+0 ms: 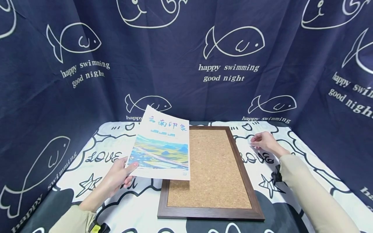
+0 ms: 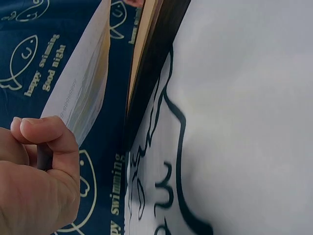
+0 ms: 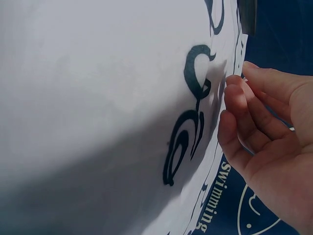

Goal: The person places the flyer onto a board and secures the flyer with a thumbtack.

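My left hand (image 1: 120, 173) grips a printed picture sheet (image 1: 163, 149) by its lower left edge, thumb on the front. A colourful landscape and Chinese characters are printed on it. The sheet is held up at a slant over the left part of a cork board (image 1: 215, 168) with a dark wooden frame, hiding that part. In the left wrist view the sheet's pale back (image 2: 80, 73) shows beyond curled fingers. To the right of the board, my right hand (image 1: 265, 142) pinches a tiny whitish thing (image 3: 245, 80) between thumb and fingertip, mostly hidden; its kind cannot be told.
The board lies flat on a white cloth (image 1: 116, 207) with black drawings and lettering, covering the table. Dark blue curtains (image 1: 180, 71) with fish prints stand behind and at both sides. A dark wrist device (image 1: 276, 173) is strapped at the right sleeve.
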Demonstrator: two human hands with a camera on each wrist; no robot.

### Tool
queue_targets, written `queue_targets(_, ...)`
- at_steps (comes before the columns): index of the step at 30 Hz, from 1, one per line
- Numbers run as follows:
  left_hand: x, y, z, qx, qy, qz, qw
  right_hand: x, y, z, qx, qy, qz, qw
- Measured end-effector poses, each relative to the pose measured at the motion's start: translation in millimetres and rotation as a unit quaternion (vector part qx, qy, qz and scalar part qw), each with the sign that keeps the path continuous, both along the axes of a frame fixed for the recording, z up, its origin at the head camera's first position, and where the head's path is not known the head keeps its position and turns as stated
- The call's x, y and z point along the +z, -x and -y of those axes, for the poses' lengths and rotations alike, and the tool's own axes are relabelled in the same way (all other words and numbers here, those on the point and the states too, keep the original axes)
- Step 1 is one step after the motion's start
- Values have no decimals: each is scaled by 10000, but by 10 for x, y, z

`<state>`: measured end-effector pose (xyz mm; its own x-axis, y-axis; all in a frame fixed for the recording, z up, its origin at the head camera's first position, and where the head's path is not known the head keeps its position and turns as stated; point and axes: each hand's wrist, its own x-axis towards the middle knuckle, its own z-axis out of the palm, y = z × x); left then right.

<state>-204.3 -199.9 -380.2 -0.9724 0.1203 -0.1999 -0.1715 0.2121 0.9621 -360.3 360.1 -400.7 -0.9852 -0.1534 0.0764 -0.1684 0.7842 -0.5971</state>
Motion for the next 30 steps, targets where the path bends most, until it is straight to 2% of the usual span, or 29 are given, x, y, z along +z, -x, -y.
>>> queue_targets(13,-74,31,-356,-146,-167,8,9998,-24,12,31,-68,-113,-201,9997)
queue_targets(20,-140,38,-530,-319,-480,-14,9983,-26,22,27,-80,-132,-278,9995)
queue_targets(30,-207,1,-840,-550,-572,5,9968,-46,16,11,-94,-77,-354,9993)
